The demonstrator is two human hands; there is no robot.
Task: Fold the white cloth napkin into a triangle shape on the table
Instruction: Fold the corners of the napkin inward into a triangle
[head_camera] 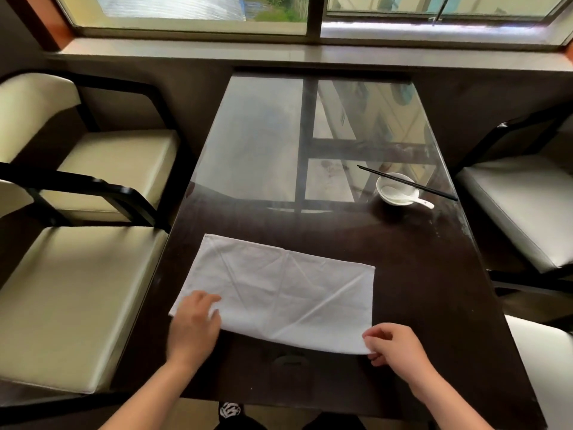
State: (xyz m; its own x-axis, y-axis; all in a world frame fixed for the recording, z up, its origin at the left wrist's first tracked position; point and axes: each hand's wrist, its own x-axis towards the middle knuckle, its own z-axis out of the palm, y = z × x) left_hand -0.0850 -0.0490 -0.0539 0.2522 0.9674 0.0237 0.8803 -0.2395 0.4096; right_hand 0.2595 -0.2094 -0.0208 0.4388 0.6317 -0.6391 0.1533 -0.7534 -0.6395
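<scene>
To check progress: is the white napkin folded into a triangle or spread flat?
Spread flat: the napkin lies as a creased rectangle, no triangle yet.

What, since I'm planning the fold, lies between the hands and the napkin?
Nothing visible. The left hand holds the napkin at its near left corner, the right hand pinches the near right corner; the bowl with chopsticks sits apart.

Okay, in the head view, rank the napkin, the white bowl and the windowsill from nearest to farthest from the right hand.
1. The napkin: the right hand pinches its near right corner.
2. The white bowl: farther up the table, on its right side.
3. The windowsill: beyond the table's far end.
</scene>
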